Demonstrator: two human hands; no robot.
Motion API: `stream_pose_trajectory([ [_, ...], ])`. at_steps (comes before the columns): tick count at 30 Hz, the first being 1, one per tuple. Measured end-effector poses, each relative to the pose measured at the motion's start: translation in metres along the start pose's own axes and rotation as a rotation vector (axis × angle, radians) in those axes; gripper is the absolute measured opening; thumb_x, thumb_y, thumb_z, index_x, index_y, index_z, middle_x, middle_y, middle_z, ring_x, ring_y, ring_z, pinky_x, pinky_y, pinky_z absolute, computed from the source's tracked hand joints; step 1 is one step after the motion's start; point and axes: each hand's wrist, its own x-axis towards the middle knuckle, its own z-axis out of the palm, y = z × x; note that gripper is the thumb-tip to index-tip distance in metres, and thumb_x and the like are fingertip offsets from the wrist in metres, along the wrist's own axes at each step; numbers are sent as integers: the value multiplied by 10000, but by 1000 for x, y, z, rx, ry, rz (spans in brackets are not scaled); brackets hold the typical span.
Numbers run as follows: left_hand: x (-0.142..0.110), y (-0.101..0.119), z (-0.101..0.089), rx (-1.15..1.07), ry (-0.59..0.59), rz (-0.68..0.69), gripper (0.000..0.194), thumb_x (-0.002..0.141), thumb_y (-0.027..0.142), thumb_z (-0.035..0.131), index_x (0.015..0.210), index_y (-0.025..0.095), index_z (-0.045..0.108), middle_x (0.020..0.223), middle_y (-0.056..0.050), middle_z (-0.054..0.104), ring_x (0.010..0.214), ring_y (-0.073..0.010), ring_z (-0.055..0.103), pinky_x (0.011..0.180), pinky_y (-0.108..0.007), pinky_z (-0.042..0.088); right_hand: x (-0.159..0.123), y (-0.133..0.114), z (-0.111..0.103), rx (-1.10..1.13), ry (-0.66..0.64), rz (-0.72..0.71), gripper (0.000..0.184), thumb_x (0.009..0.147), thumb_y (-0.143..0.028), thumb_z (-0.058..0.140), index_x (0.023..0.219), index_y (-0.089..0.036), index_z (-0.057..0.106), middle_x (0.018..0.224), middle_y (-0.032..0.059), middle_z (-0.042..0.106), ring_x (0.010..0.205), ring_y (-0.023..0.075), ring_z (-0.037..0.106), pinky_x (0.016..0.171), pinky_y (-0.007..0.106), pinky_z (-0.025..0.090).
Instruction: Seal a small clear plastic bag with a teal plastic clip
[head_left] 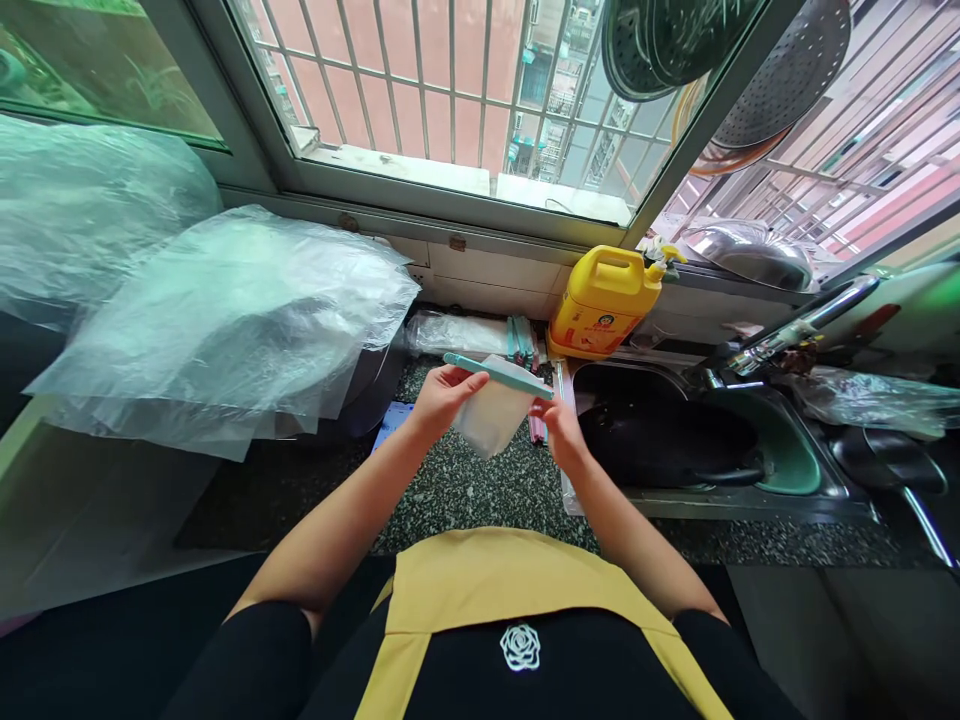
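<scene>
A long teal bag-sealing clip (517, 379) lies across the top of a small translucent plastic bag (491, 420), which hangs below it above the counter. My left hand (444, 402) is closed around the clip and bag top near the left end, thumb on top. At the clip's right end, the fingers of my right hand (561, 428) pinch its tip. The bag's contents look pale and cannot be made out. Behind the clip, more teal clips (519, 338) lie beside a clear plastic package (457, 332).
Right of my hands is a sink (795, 460) holding a dark pan (667, 440), under a faucet (795, 330). A yellow jug (604, 305) stands behind it. Large plastic bags (225, 310) bulge at left. A barred window (450, 90) is ahead; speckled counter (465, 510) lies below.
</scene>
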Motion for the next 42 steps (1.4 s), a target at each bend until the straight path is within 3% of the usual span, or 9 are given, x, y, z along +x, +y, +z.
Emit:
stream_pose_trajectory([
  [3,2,2,2,-32,25,3,311,457,400,845,605,158,715,642,-26,707,577,-129,607,602,-270,512,-17,21,19,-87,-92,68,593,607,-720,624,858,-184,638,833,60,654,772,194,590,692,312,470],
  [8,4,-2,0,-47,49,-16,318,461,401,844,601,153,705,610,-22,696,563,-125,605,594,-260,506,-26,34,36,-130,-45,78,396,714,-573,617,665,-181,620,653,26,626,634,154,556,667,308,469],
  [11,2,-10,-5,-27,61,-35,355,470,437,831,618,145,694,627,-32,700,598,-151,625,623,-286,513,-26,35,28,-185,-39,63,345,725,-524,619,740,-180,625,710,34,639,661,156,564,676,305,476],
  [16,-8,-28,-8,104,-13,-139,421,504,507,790,675,137,685,652,-35,700,616,-174,626,618,-305,502,-9,12,-3,-343,219,-87,447,778,-504,556,1099,-193,557,1020,95,622,827,185,572,755,337,471],
  [21,-14,-48,-4,163,-186,-215,427,543,508,769,713,129,674,707,-43,703,652,-173,619,649,-302,487,18,-13,-19,-601,-283,-77,245,681,-363,681,847,-186,645,825,46,645,775,183,547,726,320,427],
  [25,-7,-60,-8,180,-216,-229,419,561,491,764,745,130,659,742,-44,699,712,-178,621,712,-311,483,29,-7,-18,-602,-421,50,157,703,-293,605,611,-168,577,604,-18,541,598,115,457,604,253,364],
  [29,5,-70,-21,277,-208,-291,404,519,424,786,763,138,641,743,-29,686,713,-172,613,678,-282,470,41,10,-21,-496,-338,159,177,663,-332,610,628,-163,574,569,-39,500,550,97,424,548,232,339],
  [34,33,-83,-37,355,5,-303,318,517,399,719,656,144,590,570,23,582,520,-112,503,521,-229,397,78,34,-29,-398,-89,226,306,605,-455,638,651,-158,580,569,-33,524,527,99,446,520,231,360],
  [42,136,-91,-34,499,313,-160,128,679,203,556,801,169,546,622,33,506,590,-117,499,581,-219,396,164,77,-31,-555,122,237,286,660,-404,603,750,-133,618,677,36,626,606,143,534,552,244,410],
])
